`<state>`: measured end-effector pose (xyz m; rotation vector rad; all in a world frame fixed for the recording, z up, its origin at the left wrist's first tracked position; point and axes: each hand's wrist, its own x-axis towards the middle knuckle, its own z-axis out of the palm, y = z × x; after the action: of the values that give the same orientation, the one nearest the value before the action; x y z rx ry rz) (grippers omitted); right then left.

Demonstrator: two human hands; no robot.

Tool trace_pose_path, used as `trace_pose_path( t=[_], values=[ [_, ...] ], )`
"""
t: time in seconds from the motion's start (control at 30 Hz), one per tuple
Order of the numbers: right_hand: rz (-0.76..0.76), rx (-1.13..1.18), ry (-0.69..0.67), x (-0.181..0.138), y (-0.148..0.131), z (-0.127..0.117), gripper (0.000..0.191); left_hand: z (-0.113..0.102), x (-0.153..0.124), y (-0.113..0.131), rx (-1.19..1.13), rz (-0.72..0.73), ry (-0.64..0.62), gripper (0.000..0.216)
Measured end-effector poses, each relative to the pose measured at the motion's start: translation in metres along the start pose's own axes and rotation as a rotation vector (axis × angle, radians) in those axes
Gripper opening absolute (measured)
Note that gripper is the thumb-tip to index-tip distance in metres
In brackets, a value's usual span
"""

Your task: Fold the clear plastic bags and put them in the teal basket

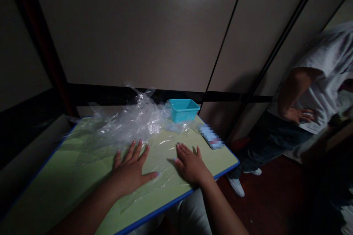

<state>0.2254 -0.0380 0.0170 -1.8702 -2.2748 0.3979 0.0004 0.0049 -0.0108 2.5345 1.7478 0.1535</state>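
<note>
So the clear plastic film [162,154] is lying flat on the green table [82,176], in front of a crumpled pile of clear plastic [138,117] and a turquoise bin [184,114]. Left hand [132,170] is palm down over it, fingers splayed wide, nothing pinched; right hand [192,163] is flatter and narrower, also holding nothing I can see, can't tell if it's pressing. I'd guess the stuff is super light, floppy, kinda slippery and easy to crease, so probably best to pinch it at an edge or corner
</note>
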Motion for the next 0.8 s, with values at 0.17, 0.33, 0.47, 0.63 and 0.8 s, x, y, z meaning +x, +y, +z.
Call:
trace_pose_path(
  t=[0.17,0.33,0.47,0.63,0.8],
  values=[
    [0.087,-0.031,0.052,0.003,0.016,0.002,0.056,-0.002,0.000,0.000,0.001,-0.003,-0.016,0.092],
    [0.116,-0.046,0.098,0.002,0.019,0.005,0.056,0.005,0.002,-0.004,-0.006,0.021,0.023,0.089],
    [0.135,-0.036,0.123,0.002,0.019,0.006,0.057,0.008,0.002,-0.007,-0.003,0.036,0.046,0.088],
    [0.162,-0.018,0.139,0.001,0.008,0.001,0.059,0.005,0.001,-0.005,-0.008,0.082,0.051,0.087],
    [-0.097,0.036,0.045,-0.010,-0.029,0.001,0.061,0.006,0.000,-0.004,-0.016,0.161,0.066,0.085]
  ],
)
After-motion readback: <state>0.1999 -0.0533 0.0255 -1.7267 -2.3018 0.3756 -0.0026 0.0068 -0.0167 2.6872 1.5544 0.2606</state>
